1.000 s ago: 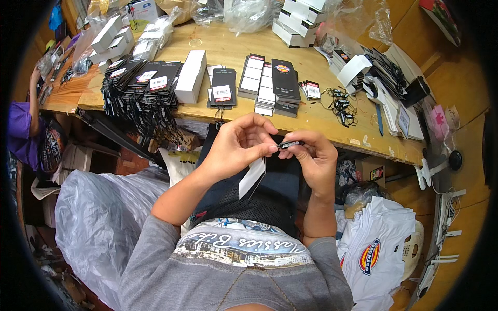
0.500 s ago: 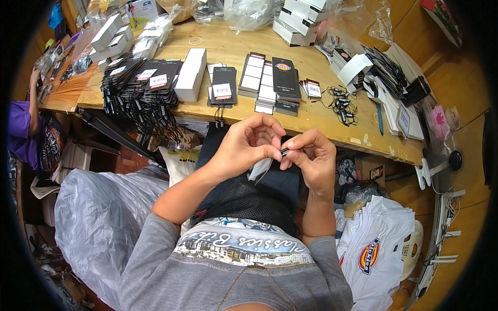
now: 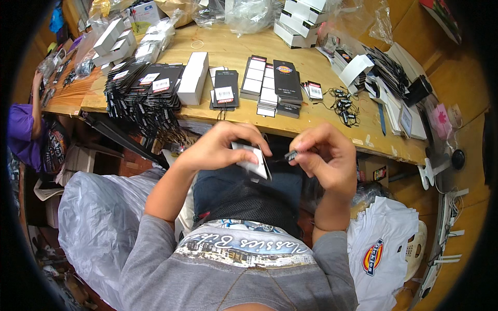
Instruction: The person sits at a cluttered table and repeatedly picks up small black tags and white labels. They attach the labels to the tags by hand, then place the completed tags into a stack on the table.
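Observation:
Over my lap, my left hand pinches a small stack of hang tags between thumb and fingers; a white face and dark edges show. To its right, my right hand grips a small black string fastener between thumb and forefinger. A dark cord seems to run between the fastener and the tags, though it is hard to make out against my trousers. The closest things on the table edge are a pair of dark tags with a white label and stacks of long black-and-white tags.
Strung black tags hang over the table edge at left, beside a white box. Loose black strings lie at right. White shirts and a grey plastic bag flank me. Another person in a purple sleeve sits far left.
My hands have drawn apart, the left one moving left with the tags and the right one moving right with the fastener. The tags' white face now shows more.

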A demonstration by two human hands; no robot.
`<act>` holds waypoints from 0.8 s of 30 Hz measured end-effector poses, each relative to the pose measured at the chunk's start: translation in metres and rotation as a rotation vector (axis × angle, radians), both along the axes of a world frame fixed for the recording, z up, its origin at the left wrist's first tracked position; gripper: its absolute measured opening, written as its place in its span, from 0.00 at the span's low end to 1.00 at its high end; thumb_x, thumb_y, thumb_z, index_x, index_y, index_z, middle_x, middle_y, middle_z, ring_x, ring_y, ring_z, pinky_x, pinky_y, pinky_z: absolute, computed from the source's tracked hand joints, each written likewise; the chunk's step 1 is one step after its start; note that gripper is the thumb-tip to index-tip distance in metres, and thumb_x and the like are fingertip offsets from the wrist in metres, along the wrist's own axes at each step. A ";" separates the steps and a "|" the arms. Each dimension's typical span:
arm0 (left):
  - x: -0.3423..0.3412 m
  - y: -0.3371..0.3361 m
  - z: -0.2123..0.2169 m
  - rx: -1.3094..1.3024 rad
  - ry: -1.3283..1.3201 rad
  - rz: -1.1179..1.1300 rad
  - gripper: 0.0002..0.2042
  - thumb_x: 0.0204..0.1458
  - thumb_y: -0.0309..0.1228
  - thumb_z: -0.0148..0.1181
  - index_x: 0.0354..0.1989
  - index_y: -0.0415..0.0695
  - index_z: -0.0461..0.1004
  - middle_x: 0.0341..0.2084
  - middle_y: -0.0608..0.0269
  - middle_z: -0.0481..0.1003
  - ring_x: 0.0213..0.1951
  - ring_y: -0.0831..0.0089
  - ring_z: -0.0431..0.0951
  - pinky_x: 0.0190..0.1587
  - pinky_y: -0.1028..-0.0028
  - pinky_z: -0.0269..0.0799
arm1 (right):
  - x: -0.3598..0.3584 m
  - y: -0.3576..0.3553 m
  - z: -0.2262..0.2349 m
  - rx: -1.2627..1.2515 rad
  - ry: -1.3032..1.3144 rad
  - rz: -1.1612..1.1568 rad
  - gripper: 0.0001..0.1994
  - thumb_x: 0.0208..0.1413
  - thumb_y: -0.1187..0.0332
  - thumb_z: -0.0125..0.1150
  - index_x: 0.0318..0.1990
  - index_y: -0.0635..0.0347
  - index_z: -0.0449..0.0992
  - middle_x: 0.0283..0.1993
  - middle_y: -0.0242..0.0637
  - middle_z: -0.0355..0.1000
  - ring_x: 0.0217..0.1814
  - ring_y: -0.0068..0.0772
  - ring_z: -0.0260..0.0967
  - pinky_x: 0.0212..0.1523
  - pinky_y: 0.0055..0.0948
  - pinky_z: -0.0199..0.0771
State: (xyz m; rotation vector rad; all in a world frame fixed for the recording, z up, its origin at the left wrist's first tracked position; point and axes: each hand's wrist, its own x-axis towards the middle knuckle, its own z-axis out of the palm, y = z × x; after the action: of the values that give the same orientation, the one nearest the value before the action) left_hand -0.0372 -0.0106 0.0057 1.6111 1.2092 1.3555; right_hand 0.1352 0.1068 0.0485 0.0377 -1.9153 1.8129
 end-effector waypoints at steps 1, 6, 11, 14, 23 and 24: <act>-0.003 -0.003 0.012 0.171 0.189 0.137 0.10 0.32 0.21 0.59 0.27 0.43 0.74 0.25 0.65 0.72 0.32 0.73 0.69 0.38 0.75 0.62 | 0.001 -0.003 0.001 0.027 0.041 -0.012 0.05 0.43 0.81 0.53 0.29 0.65 0.66 0.25 0.34 0.66 0.24 0.15 0.62 0.24 0.12 0.61; -0.013 -0.006 0.052 0.451 0.644 0.669 0.12 0.25 0.14 0.53 0.23 0.39 0.68 0.27 0.62 0.68 0.29 0.68 0.70 0.32 0.74 0.65 | -0.018 -0.011 -0.006 0.359 0.088 -0.030 0.08 0.38 0.82 0.57 0.29 0.66 0.67 0.25 0.39 0.67 0.22 0.20 0.64 0.20 0.14 0.62; -0.051 0.023 0.022 0.347 1.355 0.834 0.07 0.30 0.21 0.52 0.21 0.41 0.63 0.21 0.64 0.65 0.30 0.66 0.66 0.31 0.72 0.65 | -0.052 -0.019 -0.035 0.553 0.027 -0.083 0.08 0.42 0.80 0.53 0.33 0.64 0.69 0.26 0.36 0.69 0.23 0.23 0.67 0.25 0.18 0.67; -0.060 0.025 0.006 0.176 1.370 0.788 0.05 0.33 0.21 0.49 0.22 0.41 0.63 0.22 0.62 0.64 0.31 0.65 0.66 0.33 0.72 0.65 | -0.046 -0.019 -0.034 0.602 -0.019 0.016 0.06 0.42 0.78 0.53 0.31 0.64 0.70 0.27 0.38 0.69 0.27 0.28 0.68 0.30 0.21 0.67; -0.074 0.049 0.049 0.026 1.031 0.525 0.12 0.32 0.24 0.58 0.30 0.40 0.71 0.29 0.56 0.71 0.36 0.61 0.69 0.40 0.69 0.63 | -0.092 0.134 -0.011 0.852 -0.292 -0.357 0.22 0.31 0.64 0.64 0.38 0.61 0.70 0.40 0.41 0.66 0.45 0.34 0.61 0.45 0.30 0.59; -0.080 0.062 0.049 0.051 1.026 0.514 0.14 0.31 0.27 0.60 0.31 0.40 0.71 0.30 0.56 0.71 0.38 0.61 0.68 0.41 0.69 0.63 | -0.102 0.146 -0.014 0.886 -0.392 -0.316 0.26 0.28 0.61 0.66 0.41 0.60 0.68 0.43 0.42 0.63 0.48 0.37 0.57 0.47 0.31 0.57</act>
State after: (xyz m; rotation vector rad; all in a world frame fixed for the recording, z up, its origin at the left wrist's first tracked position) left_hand -0.1170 0.0515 0.0542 2.2152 2.3114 0.7714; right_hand 0.0334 0.2528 0.0350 -0.3210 -2.6697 0.7001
